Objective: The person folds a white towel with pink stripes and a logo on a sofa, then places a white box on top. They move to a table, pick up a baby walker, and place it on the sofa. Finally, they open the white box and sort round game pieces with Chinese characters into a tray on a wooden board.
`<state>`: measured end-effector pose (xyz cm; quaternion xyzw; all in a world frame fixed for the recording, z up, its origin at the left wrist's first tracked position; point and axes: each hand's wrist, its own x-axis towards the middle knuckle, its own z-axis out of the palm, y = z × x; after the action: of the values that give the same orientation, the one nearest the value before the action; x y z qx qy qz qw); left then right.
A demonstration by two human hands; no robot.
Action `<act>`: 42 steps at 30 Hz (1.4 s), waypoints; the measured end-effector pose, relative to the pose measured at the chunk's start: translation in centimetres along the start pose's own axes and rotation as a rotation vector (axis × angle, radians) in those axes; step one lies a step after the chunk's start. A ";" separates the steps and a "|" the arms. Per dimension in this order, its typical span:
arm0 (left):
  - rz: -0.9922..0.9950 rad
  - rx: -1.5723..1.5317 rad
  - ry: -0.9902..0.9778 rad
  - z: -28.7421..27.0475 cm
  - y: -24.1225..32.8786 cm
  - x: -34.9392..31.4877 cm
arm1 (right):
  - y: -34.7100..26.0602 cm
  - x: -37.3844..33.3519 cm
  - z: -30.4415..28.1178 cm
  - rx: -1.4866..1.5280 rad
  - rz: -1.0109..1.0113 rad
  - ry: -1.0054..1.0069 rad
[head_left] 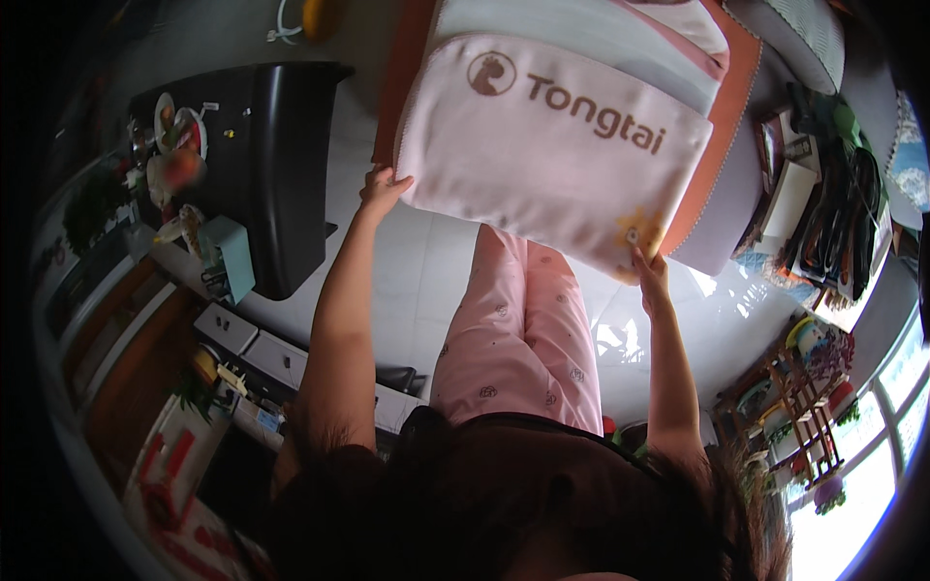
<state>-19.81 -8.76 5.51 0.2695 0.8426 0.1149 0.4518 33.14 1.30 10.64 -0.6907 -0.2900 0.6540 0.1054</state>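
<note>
A person's left hand and right hand grip the two near corners of a pale pink printed cloth — fingers closed on its edge at either side. The cloth stretches ahead of pink trousers, partly hiding an orange covering; a black table stands at left.

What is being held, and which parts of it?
A pale pink cloth: the left grip has its lower left corner, the right grip its lower right corner.
</note>
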 end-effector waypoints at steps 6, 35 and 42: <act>0.064 -0.310 -0.039 -3.0 1.2 -4.9 | 0.4 -2.8 -1.1 0.211 -0.051 0.054; 0.460 0.088 0.328 -2.8 6.8 4.8 | -0.8 1.7 0.5 -0.435 -0.248 0.454; 0.839 0.218 0.580 -0.1 35.5 18.8 | -30.0 12.9 6.3 -0.894 -1.019 0.741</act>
<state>-15.87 31.21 7.94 0.5866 0.7597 0.2678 0.0841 18.88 31.07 14.71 -0.6226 -0.7546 0.0715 0.1946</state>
